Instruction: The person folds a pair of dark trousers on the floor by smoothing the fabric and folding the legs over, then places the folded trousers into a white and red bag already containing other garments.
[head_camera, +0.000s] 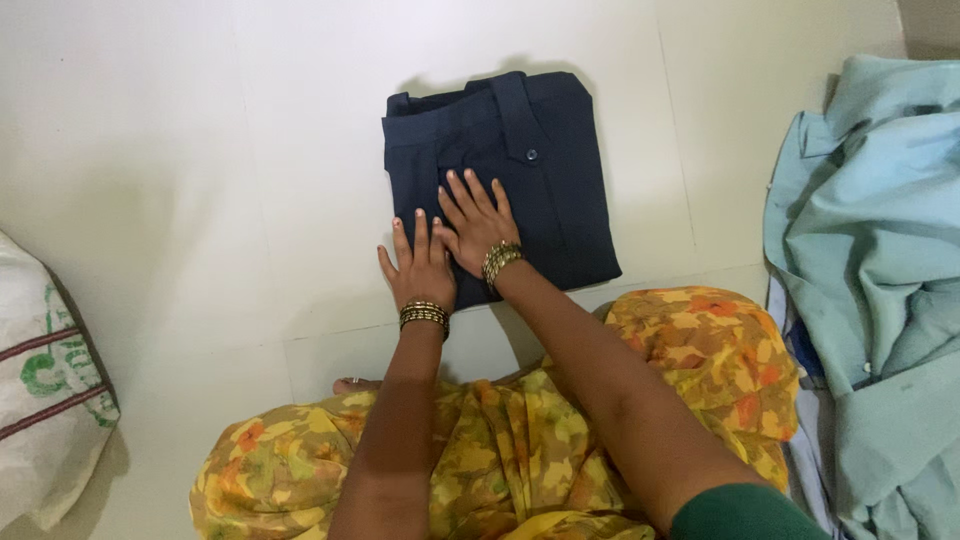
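Observation:
A dark navy pair of trousers (540, 150), folded into a compact rectangle, lies on the white tiled floor (180, 150) in front of me. My right hand (476, 224) rests flat on its near left part, fingers spread. At the fold's near left corner my left hand (420, 268) lies flat too, half on the cloth and half on the floor. Both wrists carry gold bangles. Neither hand grips anything.
My lap is covered by yellow and orange flowered cloth (520, 440), with a toe showing at its left edge. A heap of pale blue-green garments (870, 260) lies at the right. A white woven sack with red and green print (45, 390) sits at the left edge.

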